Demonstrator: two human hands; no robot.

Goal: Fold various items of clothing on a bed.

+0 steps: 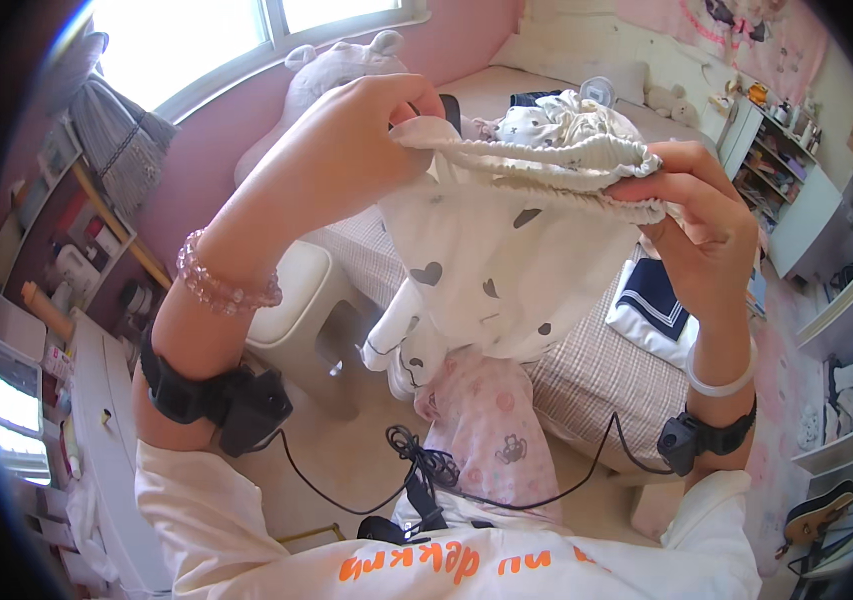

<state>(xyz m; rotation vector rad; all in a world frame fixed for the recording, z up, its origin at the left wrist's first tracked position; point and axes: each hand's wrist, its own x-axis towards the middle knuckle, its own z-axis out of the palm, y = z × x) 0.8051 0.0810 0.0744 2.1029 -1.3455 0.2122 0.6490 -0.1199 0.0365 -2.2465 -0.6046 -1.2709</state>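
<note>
heart-print garment, parted waistband edges pinched in closed left grip at eleven, right grip at two; room above floor at seven.

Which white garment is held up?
The heart-print garment, between left hand and right hand; the navy-collared one and crumpled pile lie on the bed.

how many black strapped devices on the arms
2: one boxy black strapped device on the left forearm, below the pink beaded bracelet; another on the right forearm, below the white bangle.
</note>
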